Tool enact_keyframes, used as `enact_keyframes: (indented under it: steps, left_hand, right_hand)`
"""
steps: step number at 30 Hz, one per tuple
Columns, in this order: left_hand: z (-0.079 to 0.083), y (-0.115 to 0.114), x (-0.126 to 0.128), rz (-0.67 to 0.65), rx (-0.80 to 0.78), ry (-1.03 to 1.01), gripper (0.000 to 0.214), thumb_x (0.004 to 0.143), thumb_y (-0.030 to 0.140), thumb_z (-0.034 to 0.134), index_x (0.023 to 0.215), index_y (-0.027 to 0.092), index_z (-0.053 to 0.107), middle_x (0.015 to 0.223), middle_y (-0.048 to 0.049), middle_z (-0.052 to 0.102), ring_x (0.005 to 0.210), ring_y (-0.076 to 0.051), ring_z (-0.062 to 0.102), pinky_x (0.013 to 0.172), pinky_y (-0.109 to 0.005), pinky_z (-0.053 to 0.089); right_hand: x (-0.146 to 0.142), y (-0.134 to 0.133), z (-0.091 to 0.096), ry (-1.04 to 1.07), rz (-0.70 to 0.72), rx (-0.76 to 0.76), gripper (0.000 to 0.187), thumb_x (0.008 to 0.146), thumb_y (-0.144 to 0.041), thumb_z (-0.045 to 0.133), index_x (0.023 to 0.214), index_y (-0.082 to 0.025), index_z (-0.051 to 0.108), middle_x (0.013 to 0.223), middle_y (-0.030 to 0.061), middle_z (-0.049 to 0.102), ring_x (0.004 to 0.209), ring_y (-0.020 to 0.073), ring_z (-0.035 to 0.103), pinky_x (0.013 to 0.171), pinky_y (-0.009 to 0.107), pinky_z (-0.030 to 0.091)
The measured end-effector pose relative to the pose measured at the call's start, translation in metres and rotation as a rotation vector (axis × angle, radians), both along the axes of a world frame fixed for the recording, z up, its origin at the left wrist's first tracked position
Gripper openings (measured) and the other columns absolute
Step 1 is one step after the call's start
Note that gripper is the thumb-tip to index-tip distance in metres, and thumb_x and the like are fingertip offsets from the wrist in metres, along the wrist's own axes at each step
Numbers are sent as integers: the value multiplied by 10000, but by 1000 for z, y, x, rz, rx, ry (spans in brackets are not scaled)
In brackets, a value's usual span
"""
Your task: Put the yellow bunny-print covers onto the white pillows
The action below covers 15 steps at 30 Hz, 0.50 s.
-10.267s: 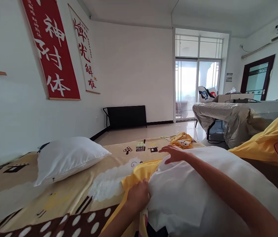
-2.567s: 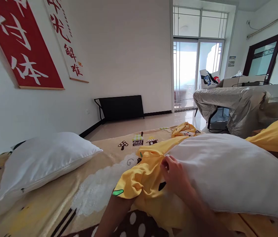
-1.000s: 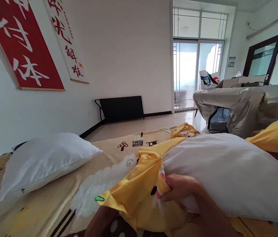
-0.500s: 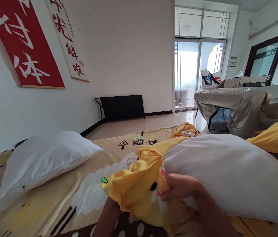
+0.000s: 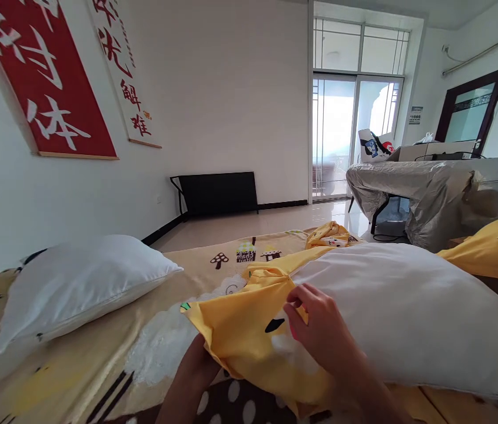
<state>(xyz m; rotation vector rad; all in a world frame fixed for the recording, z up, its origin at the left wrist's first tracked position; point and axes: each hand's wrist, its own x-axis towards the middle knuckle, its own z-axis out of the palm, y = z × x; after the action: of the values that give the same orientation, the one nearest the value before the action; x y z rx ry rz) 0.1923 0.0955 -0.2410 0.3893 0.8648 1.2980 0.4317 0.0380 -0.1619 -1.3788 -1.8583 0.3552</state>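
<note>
1. On our view's clock, the yellow cover (image 5: 244, 330) is at 6, touching the left end of a white pillow (image 5: 417, 312) at 4; we can't tell how far in the pillow is
2. Our left hand (image 5: 198, 362), at 7, slips behind the cover's edge; its fingers are hidden, so we can't tell if they pinch
3. Our right hand (image 5: 322, 324), at 5, has curled fingers by the cover's mouth; we can't tell if they hold cloth
4. Just before, it pinched the edge lower down; now it is higher and the cover looks flatter, so we think its grip is changing and the cloth is less bunched
5. Another pillow (image 5: 90, 288) lies at 8 on the blanket (image 5: 200, 274)
</note>
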Motion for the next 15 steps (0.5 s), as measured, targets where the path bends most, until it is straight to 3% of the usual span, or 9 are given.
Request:
enact_keyframes:
  steps: [2, 4, 8, 10, 15]
  left_hand:
    - [9, -8, 11, -43, 43, 18, 85, 721, 70, 580, 789, 113, 606, 680, -56, 683, 673, -203, 670, 658, -282, 563]
    - [17, -15, 24, -73, 108, 50, 129, 709, 95, 626, 835, 120, 622, 734, -56, 696, 784, -222, 681, 743, -294, 562]
    - [26, -25, 38, -109, 230, 160, 297, 696, 210, 711, 978, 151, 639, 875, -60, 710, 901, -233, 668, 803, -292, 548]
    - [29, -28, 39, -136, 263, 203, 400, 681, 245, 728, 1060, 164, 629, 925, -65, 709, 932, -239, 661, 810, -295, 543]
    - [36, -33, 40, -164, 273, 254, 576, 586, 192, 761, 1141, 177, 608, 951, -70, 710, 943, -259, 655, 778, -295, 537]
  right_hand:
    - [-22, -5, -8, -8, 198, 24, 123, 834, -307, 542, 859, -210, 614, 898, 16, 659, 792, 144, 586, 702, 240, 366]
    - [-40, -6, -18, -55, 279, 18, 181, 788, -351, 612, 902, -210, 610, 939, 28, 670, 834, 171, 601, 697, 242, 363]
    - [-53, 3, -32, -117, 243, -31, 77, 799, -203, 552, 859, -178, 594, 864, 49, 687, 771, 166, 616, 629, 233, 326]
    - [-51, 6, -31, -102, 229, -77, 110, 815, -152, 494, 824, -178, 600, 831, 43, 694, 740, 147, 617, 601, 226, 307]
    - [-43, 3, -25, -109, 185, -105, 143, 843, -210, 485, 791, -180, 614, 808, 38, 702, 728, 144, 618, 592, 234, 287]
